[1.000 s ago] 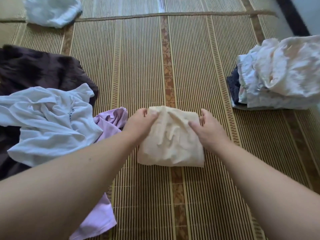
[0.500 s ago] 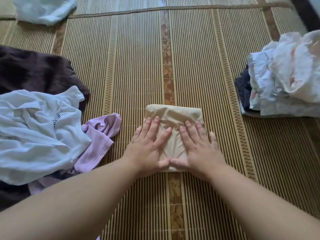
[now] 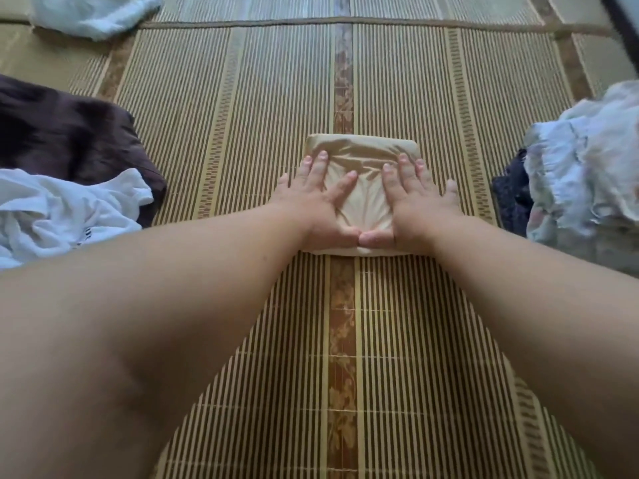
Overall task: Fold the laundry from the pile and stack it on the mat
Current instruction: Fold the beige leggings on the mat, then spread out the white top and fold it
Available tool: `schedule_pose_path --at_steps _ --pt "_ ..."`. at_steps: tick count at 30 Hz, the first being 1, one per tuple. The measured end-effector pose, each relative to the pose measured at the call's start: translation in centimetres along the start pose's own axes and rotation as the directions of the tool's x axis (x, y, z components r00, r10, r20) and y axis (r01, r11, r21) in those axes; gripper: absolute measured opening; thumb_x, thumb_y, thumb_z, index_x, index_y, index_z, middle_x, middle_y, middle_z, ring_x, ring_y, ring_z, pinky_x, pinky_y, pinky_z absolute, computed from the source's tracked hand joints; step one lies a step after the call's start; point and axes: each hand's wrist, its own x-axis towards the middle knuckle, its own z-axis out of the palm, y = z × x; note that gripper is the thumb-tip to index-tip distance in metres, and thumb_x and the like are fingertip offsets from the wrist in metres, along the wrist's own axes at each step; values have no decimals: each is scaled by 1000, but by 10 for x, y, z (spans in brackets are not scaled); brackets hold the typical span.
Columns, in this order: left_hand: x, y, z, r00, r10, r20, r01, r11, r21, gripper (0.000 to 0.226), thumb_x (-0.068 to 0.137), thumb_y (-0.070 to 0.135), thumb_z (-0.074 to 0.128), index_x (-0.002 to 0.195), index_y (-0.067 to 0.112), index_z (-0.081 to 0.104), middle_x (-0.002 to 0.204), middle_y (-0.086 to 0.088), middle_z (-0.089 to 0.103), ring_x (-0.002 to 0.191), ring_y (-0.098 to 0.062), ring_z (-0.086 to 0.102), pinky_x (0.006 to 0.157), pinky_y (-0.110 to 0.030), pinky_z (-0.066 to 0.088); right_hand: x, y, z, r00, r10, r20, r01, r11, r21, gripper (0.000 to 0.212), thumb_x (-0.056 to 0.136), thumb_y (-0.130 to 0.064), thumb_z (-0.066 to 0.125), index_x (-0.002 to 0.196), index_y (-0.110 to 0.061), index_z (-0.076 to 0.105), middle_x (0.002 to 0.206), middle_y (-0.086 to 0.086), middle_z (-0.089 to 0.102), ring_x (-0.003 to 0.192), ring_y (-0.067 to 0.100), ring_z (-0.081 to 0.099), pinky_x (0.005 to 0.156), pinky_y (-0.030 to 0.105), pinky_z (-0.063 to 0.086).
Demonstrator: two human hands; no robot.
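Observation:
A folded beige cloth [image 3: 363, 150] lies in a small square on the striped bamboo mat [image 3: 242, 115]. My left hand [image 3: 318, 202] presses flat on its left half with fingers spread and straight. My right hand [image 3: 411, 202] presses flat on its right half the same way. The two thumbs touch at the cloth's near edge. At the left lies the loose laundry pile: a white shirt [image 3: 62, 212] over a dark brown garment [image 3: 65, 133]. A stack of folded pale clothes [image 3: 587, 167] sits at the right edge on a dark piece [image 3: 511, 191].
A crumpled white cloth [image 3: 93, 12] lies at the far left beyond the mat's border strip. A dark rail [image 3: 622, 32] crosses the far right corner. My forearms cover much of the near mat.
A second ago both hands gripped the beige cloth's far edge while folding it. They then flattened onto it, and now press further forward. The view has tipped closer to the mat.

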Motion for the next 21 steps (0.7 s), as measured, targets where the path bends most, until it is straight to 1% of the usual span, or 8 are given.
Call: schedule_pose_path --at_steps 3,6,11,14,15,18,20,21 --pt "-32 7 -6 996 -38 -78 26 988 -154 92 80 75 38 149 39 -10 159 -4 -18 146 -25 -17 116 -52 -4 -35 -9 -2 985 24 -171 -5 994 112 113 71 -82 39 149 -24 -19 157 3 -24 144 25 -21 112 57 -7" --pt "-97 -4 -4 976 -63 -206 8 966 -258 85 84 65 41 150 37 -6 159 -1 -18 145 -22 -22 116 -50 -8 -83 -42 -1 939 -44 -341 118 973 200 100 74 -75 39 152 -25 -1 161 3 -7 147 23 -7 114 56 -1" --pt "-211 -63 20 980 -179 -84 150 949 -276 90 85 57 50 149 39 -11 148 8 -39 136 -17 -37 116 -53 -9 -133 -143 14 933 -335 -131 350 930 116 85 83 -68 42 150 -37 0 161 -3 -1 148 17 0 117 52 11" --pt "-262 -123 37 951 -309 -16 300 934 -193 90 85 59 48 149 36 -11 146 5 -42 131 -17 -41 114 -55 -8 -140 -218 21 898 -395 -194 432 875 219 83 70 -67 44 143 -29 28 148 1 41 134 23 43 97 56 44" --pt "-274 -145 42 934 -358 4 353 918 -182 92 84 61 48 149 35 -12 148 4 -40 133 -19 -40 114 -56 -7 -134 -241 26 890 -395 -230 447 855 264 83 68 -67 45 141 -28 34 145 -2 45 131 20 46 95 53 46" --pt "-295 -205 58 880 -469 72 471 846 -252 100 79 67 53 150 35 -10 161 2 -7 147 -22 -12 115 -54 5 -114 -293 23 944 -309 -114 314 741 594 68 70 -61 54 128 -26 47 127 -5 55 122 17 49 97 40 43" --pt "-300 -235 68 864 -495 96 493 791 -362 97 76 64 58 149 41 -2 152 2 25 142 -24 17 112 -50 23 -96 -308 20 993 -120 1 83 695 715 48 76 -52 61 112 -21 51 108 -3 60 104 21 56 82 35 43" --pt "-301 -244 73 866 -491 91 486 786 -383 91 77 60 58 148 45 4 147 2 33 136 -26 24 109 -47 28 -88 -312 19 996 -61 57 5 724 690 41 79 -46 63 109 -20 54 103 -1 62 97 22 56 75 34 42"
